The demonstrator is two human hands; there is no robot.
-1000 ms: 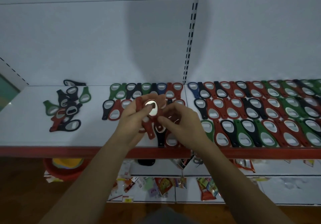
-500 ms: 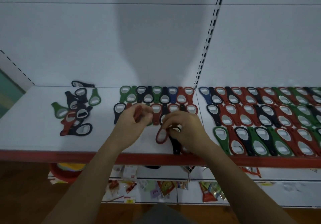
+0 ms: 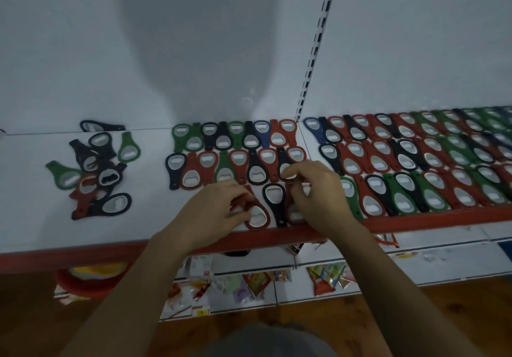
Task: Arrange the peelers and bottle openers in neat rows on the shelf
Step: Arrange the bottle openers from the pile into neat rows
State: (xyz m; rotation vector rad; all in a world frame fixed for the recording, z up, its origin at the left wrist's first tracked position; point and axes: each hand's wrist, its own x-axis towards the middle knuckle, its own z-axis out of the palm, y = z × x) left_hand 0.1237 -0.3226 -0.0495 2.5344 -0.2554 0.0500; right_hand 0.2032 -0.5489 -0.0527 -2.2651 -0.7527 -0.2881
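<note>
Hands at work on the front row of the white shelf (image 3: 41, 218).

Well left of the black opener (image 3: 273, 200), which lies flat near the shelf's red front edge, a loose heap (image 3: 94, 171) of openers sits jumbled. Just left of it the left grip (image 3: 219, 212) pinches a red opener (image 3: 257, 216) lying on the shelf. Just right of it the right grip (image 3: 318, 198), fingers curled, holds a second red opener (image 3: 293, 214) down. Behind it run two short rows (image 3: 235, 151), and well right of it three long rows (image 3: 415, 162).
</note>
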